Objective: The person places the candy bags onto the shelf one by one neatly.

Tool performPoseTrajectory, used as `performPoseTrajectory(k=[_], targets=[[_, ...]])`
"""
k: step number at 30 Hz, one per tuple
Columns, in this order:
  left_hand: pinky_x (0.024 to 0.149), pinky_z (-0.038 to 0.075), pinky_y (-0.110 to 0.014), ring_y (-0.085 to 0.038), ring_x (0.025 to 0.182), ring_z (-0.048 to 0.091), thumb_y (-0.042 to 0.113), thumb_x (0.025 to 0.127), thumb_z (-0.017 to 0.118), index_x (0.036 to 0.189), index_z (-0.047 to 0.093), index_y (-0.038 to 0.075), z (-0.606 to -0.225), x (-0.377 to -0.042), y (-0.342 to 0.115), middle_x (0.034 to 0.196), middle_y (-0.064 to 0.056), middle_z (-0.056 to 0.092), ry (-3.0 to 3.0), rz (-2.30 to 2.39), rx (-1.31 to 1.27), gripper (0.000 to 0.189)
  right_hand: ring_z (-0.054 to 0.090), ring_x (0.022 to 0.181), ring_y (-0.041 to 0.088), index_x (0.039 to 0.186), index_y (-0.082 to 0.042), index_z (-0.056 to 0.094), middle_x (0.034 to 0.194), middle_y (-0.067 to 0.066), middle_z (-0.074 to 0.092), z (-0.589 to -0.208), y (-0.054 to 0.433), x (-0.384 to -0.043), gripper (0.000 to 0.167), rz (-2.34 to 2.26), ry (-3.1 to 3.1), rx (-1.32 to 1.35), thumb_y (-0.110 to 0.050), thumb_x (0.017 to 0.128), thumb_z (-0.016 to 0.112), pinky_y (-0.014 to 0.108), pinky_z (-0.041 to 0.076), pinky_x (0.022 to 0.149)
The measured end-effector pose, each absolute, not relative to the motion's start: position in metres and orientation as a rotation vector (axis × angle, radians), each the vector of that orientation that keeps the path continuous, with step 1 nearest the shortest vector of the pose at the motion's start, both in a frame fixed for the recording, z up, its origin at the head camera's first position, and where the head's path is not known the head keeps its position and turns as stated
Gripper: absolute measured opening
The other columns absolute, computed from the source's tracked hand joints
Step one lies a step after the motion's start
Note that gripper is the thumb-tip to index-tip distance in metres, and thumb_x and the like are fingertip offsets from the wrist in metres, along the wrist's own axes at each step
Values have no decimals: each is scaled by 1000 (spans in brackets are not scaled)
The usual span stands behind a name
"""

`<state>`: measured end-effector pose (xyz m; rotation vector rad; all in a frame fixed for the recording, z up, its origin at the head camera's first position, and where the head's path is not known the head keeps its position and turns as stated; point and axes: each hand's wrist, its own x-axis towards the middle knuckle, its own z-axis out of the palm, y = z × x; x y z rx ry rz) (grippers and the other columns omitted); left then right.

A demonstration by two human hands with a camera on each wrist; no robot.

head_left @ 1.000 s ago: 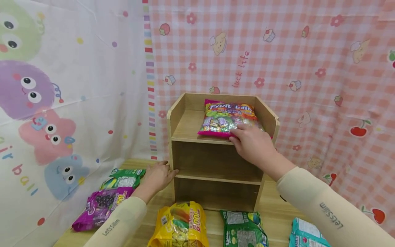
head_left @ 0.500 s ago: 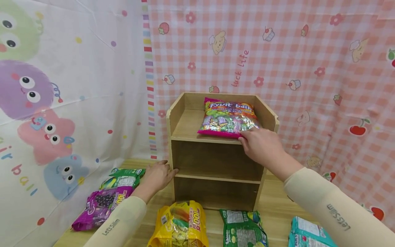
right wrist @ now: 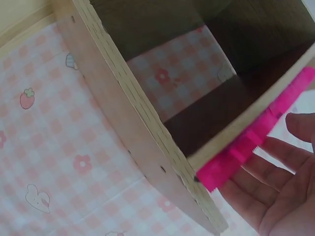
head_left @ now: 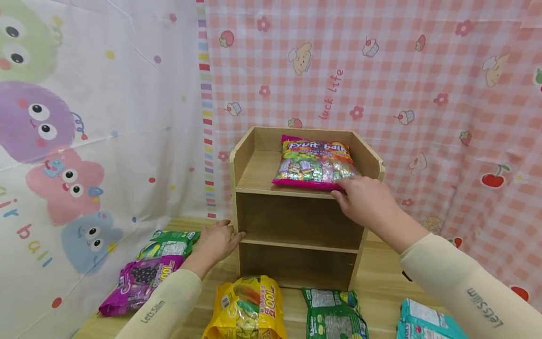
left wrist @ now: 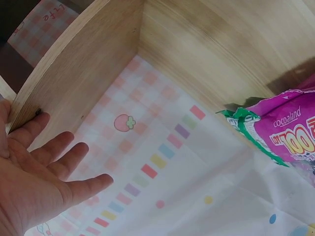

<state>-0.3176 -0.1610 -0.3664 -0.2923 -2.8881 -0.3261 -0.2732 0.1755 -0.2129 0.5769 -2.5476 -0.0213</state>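
A Fruit-ball candy bag (head_left: 315, 162) with bright pink ends lies flat on the top tier of a small wooden shelf (head_left: 254, 172), towards its right side. My right hand (head_left: 368, 200) touches the bag's front right corner. In the right wrist view, its fingers stretch against the pink end strip (right wrist: 241, 152), with the thumb apart. My left hand (head_left: 218, 242) rests against the shelf's left side panel. Its fingers are extended and spread in the left wrist view, touching the panel (left wrist: 93, 69) near its front edge.
A green bag (head_left: 171, 244) and a purple grape candy bag (head_left: 144, 282) lie left of the shelf. In front are a yellow mango bag (head_left: 250, 306), another green bag (head_left: 334, 313) and a teal bag (head_left: 425, 322). Patterned cloths hang behind and at left.
My right hand has slid rightward along the bag's front edge to its corner. The bag stays nearly where it was. My left hand keeps its place at the shelf.
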Motion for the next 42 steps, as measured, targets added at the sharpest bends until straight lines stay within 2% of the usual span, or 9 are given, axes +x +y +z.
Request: performPoseTrajectory(k=[3, 10, 22, 27, 29, 32, 35, 38, 42], targets=[[105, 22, -74, -43, 132, 45, 44, 101, 52, 124, 66, -2, -366, -319, -162, 145, -21, 49, -2890, -324, -292, 53, 67, 88, 42, 116, -1, 70, 100, 22, 71, -204, 178, -270, 35, -18, -2560, 563, -29, 98, 61, 58, 53, 72], [104, 23, -74, -43, 131, 46, 44, 101, 52, 121, 68, -2, -365, -317, -162, 144, -21, 50, -2883, -313, -303, 52, 67, 92, 43, 119, 0, 69, 108, 22, 71, -183, 188, -264, 37, 36, -2547, 508, -29, 99, 57, 58, 52, 75], [104, 25, -74, -42, 131, 47, 44, 101, 52, 119, 69, -1, -366, -317, -162, 143, -21, 51, -2881, -298, -309, 51, 63, 96, 49, 131, -6, 63, 119, 28, 65, -159, 214, -261, 44, 120, -2529, 313, -37, 101, 53, 56, 50, 57], [103, 26, -74, -42, 130, 48, 44, 101, 52, 119, 69, -1, -366, -316, -162, 143, -21, 52, -2874, -279, -317, 51, 49, 119, 54, 141, -1, 51, 136, 32, 51, -157, 228, -267, 59, 176, -2602, 212, -44, 101, 48, 66, 46, 79], [103, 26, -74, -42, 130, 48, 44, 101, 52, 120, 69, -1, -366, -316, -162, 143, -21, 51, -2875, -284, -316, 52, 46, 120, 55, 142, 3, 46, 137, 34, 48, -158, 235, -269, 66, 190, -2635, 177, -48, 100, 48, 69, 42, 84], [103, 26, -74, -42, 130, 48, 44, 101, 52, 120, 69, -2, -365, -316, -162, 143, -21, 51, -2872, -287, -318, 52, 48, 115, 56, 140, 8, 45, 133, 35, 50, -160, 243, -272, 72, 220, -2690, 163, -52, 99, 47, 68, 41, 85], [103, 26, -74, -42, 130, 48, 43, 101, 52, 119, 69, -2, -365, -316, -162, 143, -21, 52, -2869, -286, -319, 51, 57, 99, 49, 130, 9, 53, 115, 33, 60, -163, 250, -276, 70, 275, -2762, 200, -53, 99, 48, 60, 46, 77], [103, 26, -74, -42, 130, 48, 43, 101, 52, 119, 69, -2, -365, -316, -162, 143, -21, 52, -2869, -292, -316, 51, 59, 99, 47, 132, 10, 53, 116, 33, 61, -165, 253, -280, 75, 354, -2852, 230, -57, 98, 47, 59, 47, 80], [104, 25, -74, -41, 131, 47, 44, 101, 52, 120, 69, -1, -365, -317, -162, 143, -21, 51, -2870, -310, -312, 52, 62, 101, 43, 142, 10, 44, 132, 35, 53, -168, 254, -283, 83, 434, -2945, 249, -60, 98, 47, 59, 47, 85]])
